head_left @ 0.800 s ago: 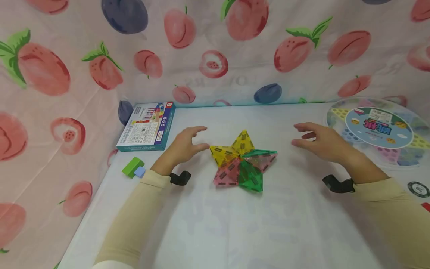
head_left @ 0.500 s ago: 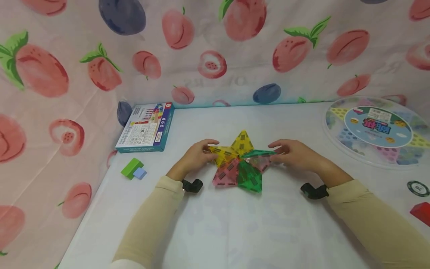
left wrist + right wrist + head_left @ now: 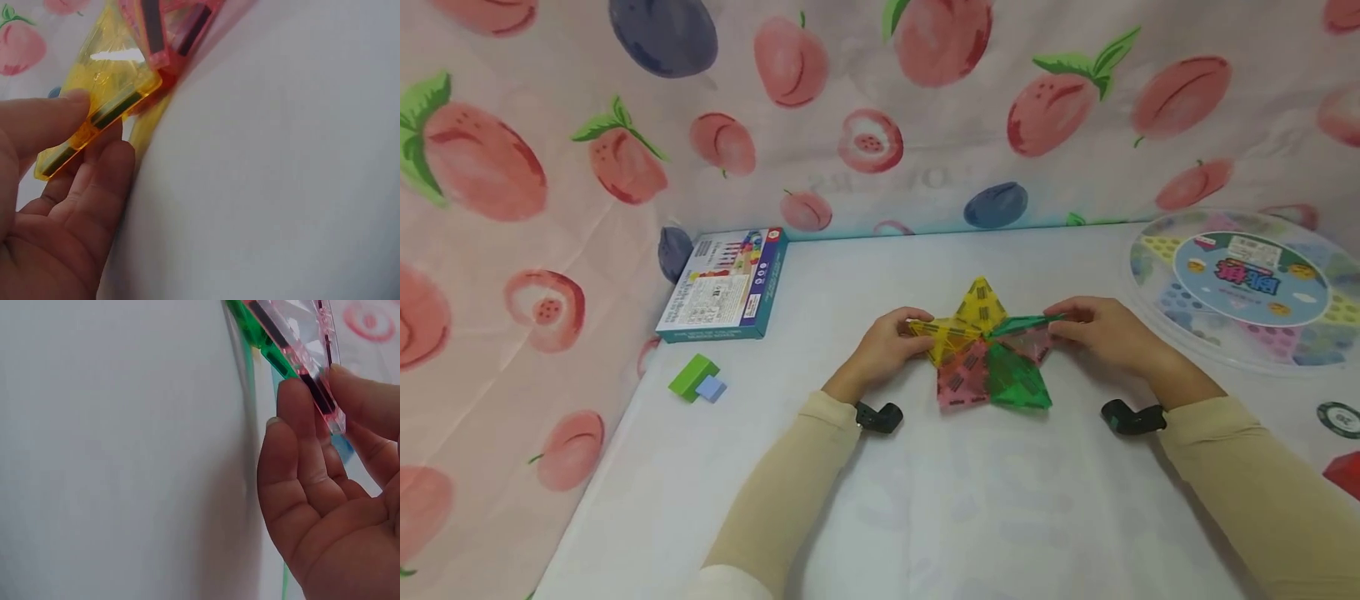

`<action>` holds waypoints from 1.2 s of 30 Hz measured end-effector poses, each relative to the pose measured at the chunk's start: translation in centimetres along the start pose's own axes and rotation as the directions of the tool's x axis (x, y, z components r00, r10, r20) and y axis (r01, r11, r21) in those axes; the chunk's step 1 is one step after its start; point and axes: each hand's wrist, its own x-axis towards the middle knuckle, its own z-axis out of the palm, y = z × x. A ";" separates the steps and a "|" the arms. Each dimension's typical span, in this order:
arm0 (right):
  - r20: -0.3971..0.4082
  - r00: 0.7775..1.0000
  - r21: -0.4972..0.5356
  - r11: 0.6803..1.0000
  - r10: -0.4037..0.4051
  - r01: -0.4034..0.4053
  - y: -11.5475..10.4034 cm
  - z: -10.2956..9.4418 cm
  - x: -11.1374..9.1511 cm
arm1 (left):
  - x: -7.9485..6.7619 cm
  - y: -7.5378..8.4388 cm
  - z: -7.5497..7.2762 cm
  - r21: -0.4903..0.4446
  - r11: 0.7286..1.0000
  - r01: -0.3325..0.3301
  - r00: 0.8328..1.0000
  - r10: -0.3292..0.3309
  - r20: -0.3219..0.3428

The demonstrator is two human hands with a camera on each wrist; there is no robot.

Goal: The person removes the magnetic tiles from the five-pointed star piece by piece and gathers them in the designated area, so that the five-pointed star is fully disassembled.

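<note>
Pinching a yellow point [image 3: 951, 337] of the tile star [image 3: 985, 343] between thumb and fingers, the left hand [image 3: 883, 346] is closed to a tile's thickness; the right hand [image 3: 1105, 333] does likewise on the pink-and-green point [image 3: 1028, 340] opposite. The star lies between them above or on the table [image 3: 970, 508] — I cannot tell which. This looks like a two-handed hold for shifting the whole star; a next move would call for both hands travelling together, level, lest joints part. Room is widest toward the person. Behind, the table ends at the fruit-print cloth [image 3: 917, 200]; the box [image 3: 722, 283] sits far left, while the round game board [image 3: 1251, 267] crowds the right hand — least slack there.
</note>
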 end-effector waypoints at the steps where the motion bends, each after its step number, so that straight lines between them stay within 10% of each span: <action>1: -0.001 1.000 0.018 1.000 0.005 -0.005 0.2 -0.1 0.0 | 0.2 0.0 0.3 -0.020 1.000 0.000 1.000 0.000 -0.005; 20: -0.013 1.000 0.095 0.995 0.013 -0.011 1.0 -0.3 -0.1 | -0.6 -0.2 0.1 -0.251 0.957 0.147 0.986 -0.162 -0.039; 28: -0.014 0.999 0.150 0.988 -0.032 0.034 1.4 -0.4 -0.1 | -2.4 -0.9 -5.1 -0.243 0.958 0.150 0.986 -0.164 -0.038; 36: -0.036 0.999 0.155 0.988 -0.015 0.021 1.4 -0.2 0.0 | -4.6 -3.0 -11.9 0.074 0.977 0.199 0.968 -0.184 -0.170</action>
